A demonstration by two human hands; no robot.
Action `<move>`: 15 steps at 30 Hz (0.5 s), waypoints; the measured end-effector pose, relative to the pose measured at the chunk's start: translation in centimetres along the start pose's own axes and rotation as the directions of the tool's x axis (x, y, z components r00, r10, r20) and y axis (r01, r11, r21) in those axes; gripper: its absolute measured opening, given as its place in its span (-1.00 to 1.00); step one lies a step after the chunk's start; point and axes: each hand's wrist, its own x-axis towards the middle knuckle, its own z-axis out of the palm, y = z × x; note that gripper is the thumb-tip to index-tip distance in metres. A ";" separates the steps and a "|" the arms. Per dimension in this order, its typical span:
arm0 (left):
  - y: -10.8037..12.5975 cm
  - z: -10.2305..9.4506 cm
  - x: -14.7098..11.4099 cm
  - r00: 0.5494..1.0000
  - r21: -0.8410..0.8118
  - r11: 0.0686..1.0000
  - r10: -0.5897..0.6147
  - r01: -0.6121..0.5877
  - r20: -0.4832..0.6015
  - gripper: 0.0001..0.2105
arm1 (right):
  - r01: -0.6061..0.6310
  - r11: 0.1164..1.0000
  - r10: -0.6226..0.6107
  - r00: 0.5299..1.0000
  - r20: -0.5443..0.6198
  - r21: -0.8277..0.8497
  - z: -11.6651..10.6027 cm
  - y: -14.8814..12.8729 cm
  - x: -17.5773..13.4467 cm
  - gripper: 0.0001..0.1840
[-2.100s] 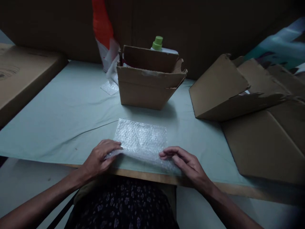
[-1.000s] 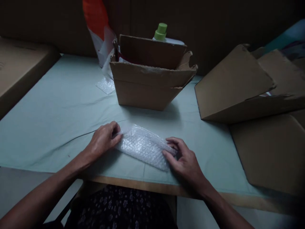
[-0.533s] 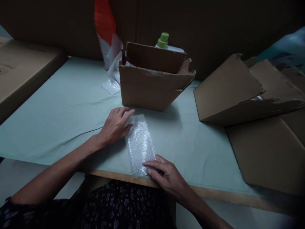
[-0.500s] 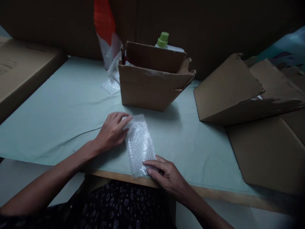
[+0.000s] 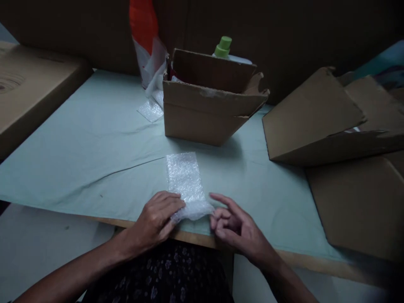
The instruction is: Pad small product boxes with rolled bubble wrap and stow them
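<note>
A strip of clear bubble wrap (image 5: 184,174) lies on the pale green cloth (image 5: 123,143) near the table's front edge. Its near end is folded back over itself. My left hand (image 5: 158,216) grips the left side of that fold, fingers on top and thumb at the near side. My right hand (image 5: 238,227) is at the fold's right corner, index finger stretched out and the other fingers curled against the edge of the wrap.
An open cardboard box (image 5: 205,113) stands behind the wrap, with a green-capped bottle (image 5: 224,47) at its back. More cardboard boxes (image 5: 312,118) fill the right side. A flat carton (image 5: 41,88) lies at left. An orange and white bag (image 5: 143,29) and a bubble wrap piece (image 5: 150,110) are behind.
The near end of the bubble wrap has been folded up and away from the edge. My left hand has come down from the far end to the fold; my right hand has shifted slightly right.
</note>
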 end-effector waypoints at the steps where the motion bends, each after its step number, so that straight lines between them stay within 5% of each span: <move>1: -0.1 0.0 0.0 0.999 -0.046 0.998 -0.034 0.033 -0.019 -0.65 | 0.070 0.987 -0.081 0.994 -0.074 -0.146 -0.4 -0.3 -0.3 -0.30; 3: -0.1 -0.1 0.0 0.995 -0.112 0.989 -0.100 0.097 -0.029 -0.68 | 0.173 0.894 -0.246 0.960 -0.130 -0.414 -0.9 -0.5 -0.4 -0.23; 6: 0.2 -0.4 0.1 0.987 -0.148 0.978 -0.154 0.145 -0.053 -0.72 | 0.284 0.782 -0.345 0.938 -0.007 -0.555 -0.5 0.0 1.0 -0.22; 11: 1.0 -0.9 0.7 0.956 -0.147 0.949 -0.290 0.280 -0.048 -0.80 | 0.143 0.882 -0.214 0.970 -0.112 -0.449 1.2 0.8 4.3 -0.57; 15: 0.9 -0.7 1.2 0.945 -0.071 0.949 -0.312 0.306 -0.093 -0.87 | 0.070 0.924 -0.142 0.976 -0.168 -0.377 1.5 0.1 5.2 -0.61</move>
